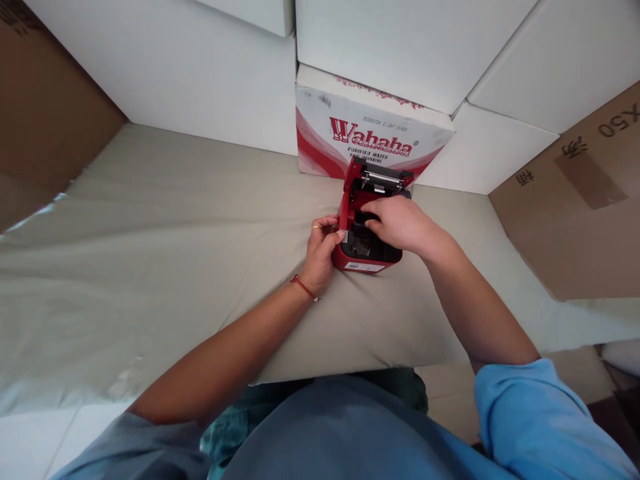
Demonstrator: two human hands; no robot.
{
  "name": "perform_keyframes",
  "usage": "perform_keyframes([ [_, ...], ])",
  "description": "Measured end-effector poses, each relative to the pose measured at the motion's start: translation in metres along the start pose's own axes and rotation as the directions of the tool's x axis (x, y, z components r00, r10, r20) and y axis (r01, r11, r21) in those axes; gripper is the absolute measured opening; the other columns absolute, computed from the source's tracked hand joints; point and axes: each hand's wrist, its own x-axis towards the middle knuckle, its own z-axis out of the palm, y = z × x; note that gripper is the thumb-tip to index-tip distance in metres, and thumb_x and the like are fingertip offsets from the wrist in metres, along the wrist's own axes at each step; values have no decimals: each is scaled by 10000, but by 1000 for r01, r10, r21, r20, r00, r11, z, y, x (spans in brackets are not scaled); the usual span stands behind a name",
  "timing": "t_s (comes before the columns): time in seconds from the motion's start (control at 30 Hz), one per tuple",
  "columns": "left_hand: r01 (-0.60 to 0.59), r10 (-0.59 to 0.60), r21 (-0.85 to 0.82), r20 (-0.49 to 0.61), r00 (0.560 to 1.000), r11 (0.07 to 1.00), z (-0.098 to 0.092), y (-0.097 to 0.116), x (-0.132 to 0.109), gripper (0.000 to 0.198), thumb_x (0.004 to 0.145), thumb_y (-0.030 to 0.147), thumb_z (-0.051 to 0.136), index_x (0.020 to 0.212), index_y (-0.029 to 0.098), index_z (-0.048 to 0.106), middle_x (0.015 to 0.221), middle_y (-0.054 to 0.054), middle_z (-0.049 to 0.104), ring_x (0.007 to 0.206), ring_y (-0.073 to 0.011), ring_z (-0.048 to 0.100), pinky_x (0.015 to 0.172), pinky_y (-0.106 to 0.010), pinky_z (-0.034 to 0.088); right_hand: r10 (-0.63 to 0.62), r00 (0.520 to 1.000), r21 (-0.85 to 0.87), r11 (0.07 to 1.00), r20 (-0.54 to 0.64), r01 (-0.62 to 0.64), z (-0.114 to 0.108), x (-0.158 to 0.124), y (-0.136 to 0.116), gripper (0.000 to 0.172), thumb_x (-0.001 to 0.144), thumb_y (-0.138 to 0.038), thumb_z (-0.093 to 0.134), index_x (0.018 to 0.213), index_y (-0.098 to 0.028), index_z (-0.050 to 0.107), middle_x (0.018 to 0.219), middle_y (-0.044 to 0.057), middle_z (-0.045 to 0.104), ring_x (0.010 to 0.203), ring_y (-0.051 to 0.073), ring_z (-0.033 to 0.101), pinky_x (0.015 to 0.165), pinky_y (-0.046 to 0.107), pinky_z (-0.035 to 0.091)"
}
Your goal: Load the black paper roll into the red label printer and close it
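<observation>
A small red and black label printer (367,267) sits on the cloth-covered surface with its hinged lid (383,177) raised at the back. A white sticker runs along its front. At the printer's left side, my left hand (323,250) grips the edge, thumb on top beside a small pale grey piece and fingers against the outer wall. From the right, my right hand (397,220) reaches into the dark inner compartment with its fingers curled together. Whatever those fingertips hold or touch is hidden in the shadowed interior.
Behind the printer stands a red and white Wahaha water carton (375,127), with white boxes (210,73) stacked around it. Brown cardboard boxes flank the surface at left (45,113) and right (575,193). A pale green cloth (165,247) covers the surface, wrinkled in places.
</observation>
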Motion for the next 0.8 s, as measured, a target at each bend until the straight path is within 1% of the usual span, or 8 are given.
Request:
perform_keyframes([
  [0.13, 56, -56, -86, -5, 998, 995, 2, 3, 0, 507, 793, 502, 888, 1151, 282, 605, 1324, -35, 716, 1201, -228, 690, 1017, -355, 566, 114, 975, -242, 968, 191, -66, -3, 31, -19, 392, 992, -224, 749, 1371, -161, 828, 1376, 227, 839, 1260, 416, 793, 916, 421, 603],
  [0.23, 82, -85, -108, -27, 996, 991, 4, 5, 0, 494, 765, 456, 898, 1133, 278, 622, 1291, -31, 723, 1191, -228, 684, 1017, -354, 568, 121, 981, -251, 965, 149, -81, -2, 27, -24, 401, 1003, -213, 716, 1387, -152, 815, 1404, 241, 824, 1294, 425, 774, 925, 433, 596],
  [0.33, 89, -94, -108, -41, 995, 990, 5, 6, 0, 462, 763, 428, 886, 1114, 274, 628, 1302, -34, 731, 1205, -231, 686, 1046, -368, 570, 100, 995, -172, 980, 3, -98, -12, -4, -12, 394, 1034, -264, 676, 1401, -193, 801, 1391, 196, 830, 1242, 387, 778, 908, 418, 580],
  [0.43, 90, -95, -105, -42, 995, 990, 7, 5, 0, 454, 759, 417, 883, 1106, 272, 629, 1335, -38, 727, 1228, -240, 686, 1063, -384, 575, 55, 972, 75, 996, -227, -38, -27, -47, 30, 345, 1008, -345, 717, 1316, -234, 828, 1227, 98, 860, 1017, 301, 779, 861, 389, 562],
  [0.5, 93, -98, -101, -45, 994, 991, 7, 5, 0, 459, 752, 419, 877, 1109, 272, 628, 1349, -39, 718, 1243, -241, 676, 1079, -386, 564, 153, 944, 216, 972, -292, -90, -32, -70, 73, 353, 1000, -419, 727, 1300, -269, 838, 1019, 39, 845, 800, 251, 727, 750, 371, 535],
  [0.57, 92, -97, -92, -47, 994, 991, 7, 5, 0, 461, 754, 430, 865, 1115, 273, 625, 1361, -41, 706, 1258, -241, 662, 1094, -386, 552, 253, 939, 267, 945, -234, -188, -29, -79, 119, 269, 956, -390, 745, 1171, -283, 865, 937, 24, 830, 766, 249, 713, 722, 372, 531],
  [0.67, 88, -91, -75, -42, 995, 993, 6, 4, 1, 456, 765, 442, 852, 1117, 275, 615, 1379, -48, 694, 1277, -248, 653, 1104, -394, 549, 349, 937, 246, 909, -7, -337, -9, -71, 169, 140, 897, -266, 761, 979, -272, 875, 931, 47, 858, 815, 254, 736, 746, 372, 548],
  [0.8, 76, -77, -39, -15, 997, 996, 4, 2, 1, 426, 800, 437, 835, 1123, 282, 605, 1391, -49, 696, 1293, -259, 666, 1116, -413, 556, 347, 934, 207, 911, 82, -356, 20, -41, 187, 143, 810, -98, 795, 865, -206, 871, 901, 104, 864, 802, 239, 722, 778, 376, 524],
])
